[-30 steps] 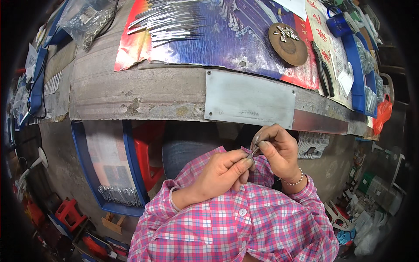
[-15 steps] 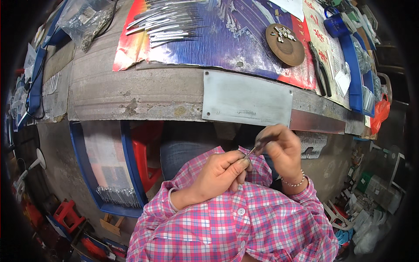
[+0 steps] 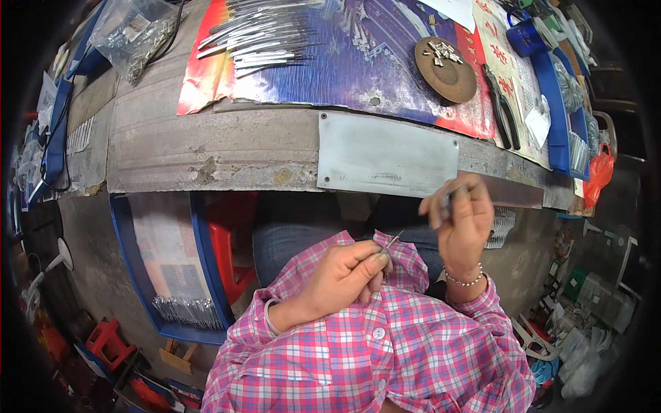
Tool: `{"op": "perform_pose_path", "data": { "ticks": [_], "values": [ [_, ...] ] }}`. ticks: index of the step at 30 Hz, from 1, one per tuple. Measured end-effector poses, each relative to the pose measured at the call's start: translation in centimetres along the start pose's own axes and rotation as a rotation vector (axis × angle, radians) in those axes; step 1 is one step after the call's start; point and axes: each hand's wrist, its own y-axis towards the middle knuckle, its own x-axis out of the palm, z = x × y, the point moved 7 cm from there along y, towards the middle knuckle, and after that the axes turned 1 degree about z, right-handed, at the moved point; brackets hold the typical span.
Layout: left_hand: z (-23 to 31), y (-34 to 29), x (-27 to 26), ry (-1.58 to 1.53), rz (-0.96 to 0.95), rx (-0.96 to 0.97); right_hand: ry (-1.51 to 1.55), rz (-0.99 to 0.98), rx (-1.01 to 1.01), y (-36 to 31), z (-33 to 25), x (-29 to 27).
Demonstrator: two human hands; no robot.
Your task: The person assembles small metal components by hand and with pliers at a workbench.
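Below the bench edge, left hand pinches a thin metal pin, fingers closed on it. Right hand is raised, blurred, curled; can't tell if it holds anything. Judging by the rods w/ small parts in the dish on the bench, plenty left.

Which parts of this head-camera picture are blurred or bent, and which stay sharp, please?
In the head view, the right hand is smeared by motion blur, so what it pinches cannot be made out; the left hand and its thin metal pin are sharp. The workbench edge bows from fisheye distortion, and the corners fall to black.
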Motion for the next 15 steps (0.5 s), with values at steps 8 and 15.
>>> {"op": "perform_pose_path", "data": {
  "ticks": [8,15],
  "values": [
    [0.3,0.2,-0.1,-0.006,0.01,0.042,-0.311,-0.307,0.161,-2.0,1.7,2.8],
    [0.4,-0.3,-0.2,0.028,0.019,0.045,-0.389,-0.407,0.035,-1.9,1.5,4.0]
  ]
}}
